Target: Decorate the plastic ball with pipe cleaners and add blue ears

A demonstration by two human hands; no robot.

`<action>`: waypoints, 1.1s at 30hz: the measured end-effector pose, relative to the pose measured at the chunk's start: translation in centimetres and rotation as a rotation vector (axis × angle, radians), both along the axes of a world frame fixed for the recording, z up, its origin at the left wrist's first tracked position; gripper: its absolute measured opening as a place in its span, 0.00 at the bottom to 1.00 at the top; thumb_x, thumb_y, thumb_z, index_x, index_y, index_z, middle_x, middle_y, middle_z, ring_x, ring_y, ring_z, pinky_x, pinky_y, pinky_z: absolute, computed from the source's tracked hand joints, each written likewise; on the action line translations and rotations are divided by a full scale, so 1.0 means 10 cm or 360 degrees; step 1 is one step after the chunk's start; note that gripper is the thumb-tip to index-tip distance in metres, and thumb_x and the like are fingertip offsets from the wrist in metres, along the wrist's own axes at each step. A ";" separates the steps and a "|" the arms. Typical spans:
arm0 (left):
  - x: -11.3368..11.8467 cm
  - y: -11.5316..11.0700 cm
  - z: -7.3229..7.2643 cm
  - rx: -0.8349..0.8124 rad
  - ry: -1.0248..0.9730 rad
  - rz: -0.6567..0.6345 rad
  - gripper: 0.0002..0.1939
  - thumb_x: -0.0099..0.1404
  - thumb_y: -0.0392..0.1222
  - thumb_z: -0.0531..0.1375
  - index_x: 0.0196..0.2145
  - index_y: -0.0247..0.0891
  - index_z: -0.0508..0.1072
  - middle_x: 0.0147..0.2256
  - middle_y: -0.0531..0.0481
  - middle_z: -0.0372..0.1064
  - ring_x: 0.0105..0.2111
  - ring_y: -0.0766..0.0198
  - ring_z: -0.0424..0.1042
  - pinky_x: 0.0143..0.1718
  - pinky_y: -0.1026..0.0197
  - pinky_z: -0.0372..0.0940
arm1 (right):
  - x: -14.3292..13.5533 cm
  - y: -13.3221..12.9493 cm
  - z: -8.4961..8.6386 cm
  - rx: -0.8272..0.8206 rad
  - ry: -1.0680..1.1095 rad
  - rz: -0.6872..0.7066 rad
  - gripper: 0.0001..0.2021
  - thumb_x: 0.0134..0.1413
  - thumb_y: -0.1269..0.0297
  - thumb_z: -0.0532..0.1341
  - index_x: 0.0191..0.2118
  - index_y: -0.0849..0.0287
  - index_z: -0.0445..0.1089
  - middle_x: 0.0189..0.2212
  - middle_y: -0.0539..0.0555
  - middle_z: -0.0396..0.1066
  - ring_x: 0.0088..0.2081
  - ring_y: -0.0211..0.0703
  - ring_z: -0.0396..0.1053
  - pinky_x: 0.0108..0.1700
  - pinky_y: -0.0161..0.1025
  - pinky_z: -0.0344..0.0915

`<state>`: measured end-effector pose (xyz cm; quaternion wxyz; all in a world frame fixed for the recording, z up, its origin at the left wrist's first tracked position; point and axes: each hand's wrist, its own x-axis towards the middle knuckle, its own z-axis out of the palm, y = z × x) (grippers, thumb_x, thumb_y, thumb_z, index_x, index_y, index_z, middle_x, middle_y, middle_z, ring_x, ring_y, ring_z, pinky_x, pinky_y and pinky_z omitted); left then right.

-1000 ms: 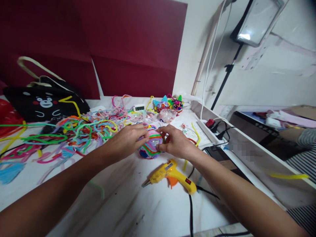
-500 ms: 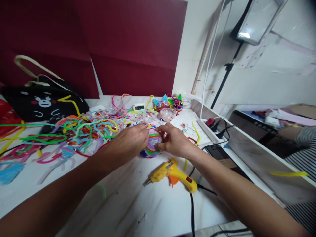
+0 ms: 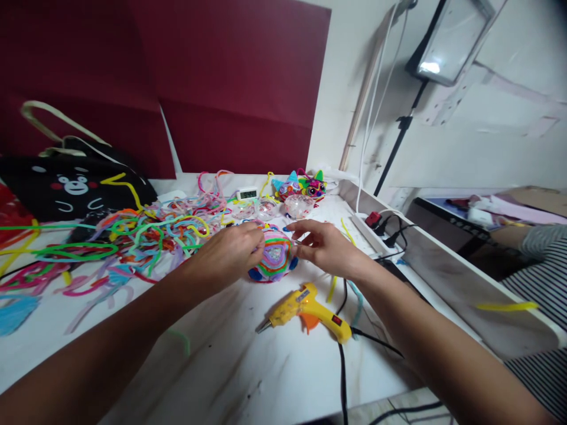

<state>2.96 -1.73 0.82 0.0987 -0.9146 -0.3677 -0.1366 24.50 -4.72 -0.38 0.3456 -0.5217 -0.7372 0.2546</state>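
Observation:
A rounded craft piece (image 3: 275,260) wrapped in coloured pipe cleaners, with violet, green and orange bands and blue bits at its sides, rests on the white table between my hands. My left hand (image 3: 239,245) has its fingers curled closed at the piece's left edge; the fingertips are partly hidden. At the right edge, my right hand (image 3: 325,245) holds its thumb and fingers apart, the tips beside the piece. Whether they touch it I cannot tell. Nearer to me lies a yellow glue gun (image 3: 310,310), its nozzle pointing left.
Tangled pipe cleaners (image 3: 150,230) cover the left side, before a black bag (image 3: 75,183). Behind my hands stand a small digital clock (image 3: 247,193), clear plastic pieces (image 3: 299,206) and decorated cat-like heads (image 3: 313,188). A power strip (image 3: 372,230) and another person's striped sleeve (image 3: 544,260) are at right.
My right hand has drawn slightly right, off the front of the craft piece, and its fingers have spread. The left hand stays at the left edge. The view has shifted a little.

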 end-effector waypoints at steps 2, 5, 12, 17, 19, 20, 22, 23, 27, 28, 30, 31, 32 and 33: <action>0.00 0.01 0.02 -0.0010 -0.0037 -0.0004 0.10 0.64 0.35 0.52 0.26 0.36 0.67 0.28 0.49 0.68 0.29 0.63 0.68 0.32 0.61 0.60 | 0.08 -0.12 0.00 0.0092 -0.0055 -0.0078 0.18 0.50 0.68 0.64 0.49 0.57 0.71 0.40 0.54 0.73 0.32 0.38 0.70 0.34 0.36 0.65; -0.02 0.03 0.03 -0.0044 -0.0051 -0.0016 0.10 0.63 0.34 0.51 0.25 0.36 0.67 0.27 0.49 0.68 0.28 0.63 0.68 0.31 0.61 0.59 | 0.22 -0.34 -0.05 -0.0010 -0.0350 -0.0098 0.11 0.52 0.66 0.62 0.43 0.58 0.73 0.34 0.53 0.74 0.32 0.40 0.70 0.34 0.37 0.64; -0.08 0.10 0.01 -0.0107 -0.0107 0.0022 0.10 0.61 0.36 0.49 0.24 0.37 0.65 0.27 0.50 0.67 0.29 0.62 0.67 0.32 0.61 0.58 | 0.55 -0.74 -0.33 -0.0239 -0.0584 -0.0185 0.11 0.52 0.69 0.58 0.41 0.58 0.74 0.34 0.55 0.76 0.33 0.44 0.72 0.35 0.39 0.64; -0.13 0.15 -0.01 -0.0081 -0.0158 -0.0054 0.10 0.61 0.38 0.49 0.23 0.38 0.65 0.25 0.52 0.65 0.26 0.65 0.65 0.30 0.63 0.57 | 0.74 -0.88 -0.42 -0.0234 -0.0532 -0.0321 0.09 0.54 0.67 0.57 0.38 0.58 0.73 0.32 0.55 0.76 0.31 0.44 0.72 0.33 0.39 0.64; -0.13 0.16 -0.02 -0.0073 -0.0203 -0.0080 0.10 0.60 0.39 0.49 0.22 0.38 0.64 0.24 0.52 0.65 0.25 0.65 0.64 0.29 0.63 0.56 | 0.80 -0.89 -0.44 -0.0229 -0.0504 -0.0333 0.08 0.54 0.68 0.57 0.36 0.57 0.73 0.30 0.54 0.76 0.30 0.43 0.72 0.32 0.38 0.64; -0.14 0.17 -0.02 -0.0084 -0.0223 -0.0094 0.10 0.60 0.39 0.50 0.22 0.38 0.64 0.23 0.53 0.65 0.25 0.65 0.64 0.28 0.64 0.56 | 0.82 -0.88 -0.45 -0.0219 -0.0507 -0.0349 0.07 0.54 0.68 0.57 0.35 0.57 0.73 0.29 0.54 0.76 0.30 0.43 0.72 0.32 0.38 0.64; -0.14 0.18 -0.02 -0.0116 -0.0247 -0.0116 0.10 0.58 0.39 0.50 0.21 0.38 0.64 0.23 0.52 0.65 0.24 0.65 0.63 0.27 0.63 0.55 | 0.84 -0.87 -0.45 -0.0185 -0.0541 -0.0412 0.07 0.54 0.68 0.57 0.34 0.57 0.73 0.29 0.53 0.75 0.30 0.43 0.72 0.33 0.38 0.64; -0.14 0.18 -0.02 -0.0129 -0.0253 -0.0123 0.10 0.58 0.39 0.50 0.21 0.38 0.64 0.22 0.52 0.65 0.24 0.65 0.63 0.27 0.63 0.55 | 0.84 -0.86 -0.44 -0.0175 -0.0562 -0.0437 0.07 0.54 0.68 0.57 0.34 0.57 0.73 0.29 0.53 0.75 0.30 0.43 0.72 0.33 0.38 0.64; -0.14 0.18 -0.02 -0.0147 -0.0265 -0.0127 0.09 0.57 0.39 0.50 0.21 0.38 0.63 0.22 0.52 0.64 0.23 0.66 0.62 0.27 0.63 0.54 | 0.71 -0.87 -0.39 -0.0223 -0.0538 -0.0305 0.07 0.54 0.70 0.57 0.34 0.58 0.72 0.29 0.52 0.75 0.30 0.42 0.71 0.33 0.37 0.64; -0.14 0.18 -0.02 -0.0146 -0.0265 -0.0129 0.09 0.57 0.39 0.50 0.21 0.38 0.63 0.22 0.52 0.64 0.23 0.66 0.62 0.27 0.63 0.53 | 0.67 -0.87 -0.38 -0.0231 -0.0522 -0.0238 0.06 0.54 0.71 0.57 0.34 0.57 0.72 0.30 0.52 0.75 0.30 0.41 0.71 0.33 0.36 0.64; -0.13 0.18 -0.02 -0.0145 -0.0265 -0.0130 0.09 0.57 0.38 0.50 0.21 0.38 0.64 0.23 0.52 0.64 0.24 0.65 0.62 0.28 0.63 0.53 | 0.60 -0.88 -0.36 -0.0178 -0.0549 -0.0177 0.07 0.54 0.72 0.57 0.35 0.58 0.72 0.32 0.53 0.75 0.31 0.41 0.71 0.33 0.36 0.64; -0.13 0.17 -0.02 -0.0148 -0.0265 -0.0125 0.09 0.57 0.38 0.49 0.22 0.38 0.64 0.23 0.52 0.64 0.24 0.65 0.62 0.28 0.62 0.53 | 0.59 -0.87 -0.35 -0.0134 -0.0591 -0.0176 0.07 0.54 0.72 0.56 0.35 0.58 0.72 0.33 0.53 0.75 0.32 0.41 0.71 0.34 0.36 0.63; -0.13 0.17 -0.02 -0.0155 -0.0262 -0.0117 0.09 0.57 0.38 0.49 0.22 0.38 0.64 0.23 0.52 0.64 0.24 0.65 0.62 0.28 0.62 0.53 | 0.59 -0.87 -0.34 -0.0093 -0.0640 -0.0188 0.07 0.54 0.73 0.56 0.36 0.58 0.72 0.34 0.54 0.75 0.32 0.41 0.71 0.34 0.36 0.63; -0.13 0.17 -0.01 -0.0163 -0.0258 -0.0108 0.09 0.57 0.38 0.49 0.22 0.38 0.64 0.23 0.52 0.64 0.24 0.65 0.62 0.28 0.62 0.53 | 0.60 -0.86 -0.34 -0.0066 -0.0686 -0.0201 0.08 0.55 0.72 0.56 0.36 0.58 0.72 0.35 0.54 0.75 0.33 0.42 0.71 0.34 0.36 0.63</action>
